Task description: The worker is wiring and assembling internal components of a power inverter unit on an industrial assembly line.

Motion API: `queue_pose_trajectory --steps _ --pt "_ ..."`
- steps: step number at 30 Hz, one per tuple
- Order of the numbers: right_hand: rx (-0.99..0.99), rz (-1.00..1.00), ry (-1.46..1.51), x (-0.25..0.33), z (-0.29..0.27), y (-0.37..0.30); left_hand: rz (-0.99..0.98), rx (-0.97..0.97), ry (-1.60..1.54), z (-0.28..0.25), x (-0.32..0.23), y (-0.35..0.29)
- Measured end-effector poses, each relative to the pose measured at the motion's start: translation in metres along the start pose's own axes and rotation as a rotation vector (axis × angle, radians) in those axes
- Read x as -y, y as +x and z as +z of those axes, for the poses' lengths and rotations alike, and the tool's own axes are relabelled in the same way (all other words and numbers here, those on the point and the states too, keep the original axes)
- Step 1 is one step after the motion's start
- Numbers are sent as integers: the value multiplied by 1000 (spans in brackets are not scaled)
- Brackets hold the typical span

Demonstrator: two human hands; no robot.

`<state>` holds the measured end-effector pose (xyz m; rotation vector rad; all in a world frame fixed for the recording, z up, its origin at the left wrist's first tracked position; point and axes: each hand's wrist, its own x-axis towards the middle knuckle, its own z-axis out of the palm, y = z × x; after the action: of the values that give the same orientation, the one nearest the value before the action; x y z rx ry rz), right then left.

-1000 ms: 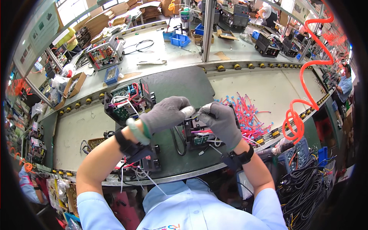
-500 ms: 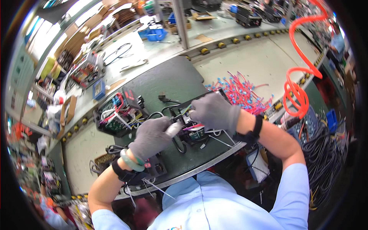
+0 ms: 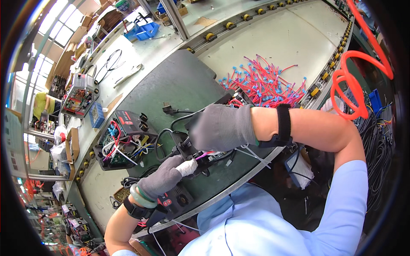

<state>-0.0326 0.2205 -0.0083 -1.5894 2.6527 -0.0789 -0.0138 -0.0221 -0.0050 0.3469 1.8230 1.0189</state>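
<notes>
Both hands wear grey gloves over an opened black device housing (image 3: 183, 143) full of wires, at the middle of the dark mat. My left hand (image 3: 164, 179) is closed on the housing's near left edge, its white-wrapped thumb beside a pink-purple wire (image 3: 204, 155). Above the housing's middle, my right hand (image 3: 224, 128) is curled with its knuckles up. Its fingertips are blurred and hidden, so what they grip cannot be made out. A black power plug (image 3: 170, 109) on a cable lies behind the housing.
Another opened device (image 3: 124, 138) with loose wires stands to the left. A black unit with red buttons (image 3: 173, 202) sits below my left wrist. Red wires with blue connectors (image 3: 267, 83) are heaped behind my right hand. An orange coiled hose (image 3: 348, 91) hangs at the right.
The view has shifted. My right hand has moved left and closer to my left hand over the housing. A black panel now shows tilted up between the hands.
</notes>
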Motion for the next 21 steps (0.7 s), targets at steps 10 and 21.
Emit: queue_pose_trajectory --steps 10,21 --pt "-21 -43 29 -5 6 -1 1 -23 18 -2 8 4" --pt "25 -77 71 -2 2 5 109 25 -11 2 -5 2"
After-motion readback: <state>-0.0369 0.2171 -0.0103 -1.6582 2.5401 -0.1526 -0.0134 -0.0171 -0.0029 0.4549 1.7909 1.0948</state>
